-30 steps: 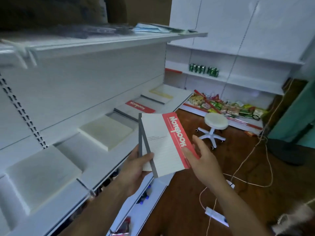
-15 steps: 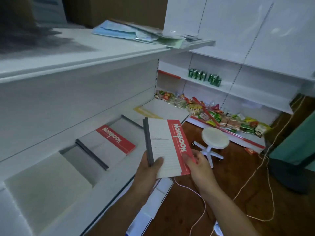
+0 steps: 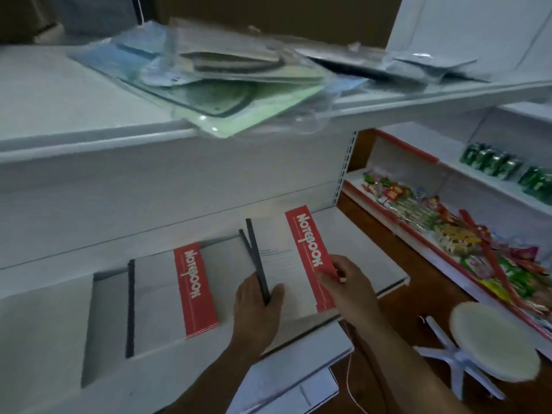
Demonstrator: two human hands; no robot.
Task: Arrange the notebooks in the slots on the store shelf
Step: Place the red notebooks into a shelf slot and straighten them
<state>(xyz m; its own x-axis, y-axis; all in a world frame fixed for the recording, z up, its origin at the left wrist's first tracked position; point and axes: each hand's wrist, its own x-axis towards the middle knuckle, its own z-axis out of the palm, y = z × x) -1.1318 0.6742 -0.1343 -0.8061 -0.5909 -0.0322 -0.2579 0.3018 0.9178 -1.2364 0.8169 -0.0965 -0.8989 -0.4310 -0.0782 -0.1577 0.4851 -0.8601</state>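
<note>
Red-banded notebook (image 3: 286, 273) gripped by left hand (image 3: 257, 306) and right hand (image 3: 349, 282) over shelf (image 3: 358, 234)

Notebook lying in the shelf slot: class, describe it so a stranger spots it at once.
On the white shelf, left of the left hand, a sunken slot holds a notebook with a red title band. Unlike the held notebook, it lies flat, untouched.

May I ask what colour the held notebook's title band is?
The title band is red with white lettering; head view.
</note>
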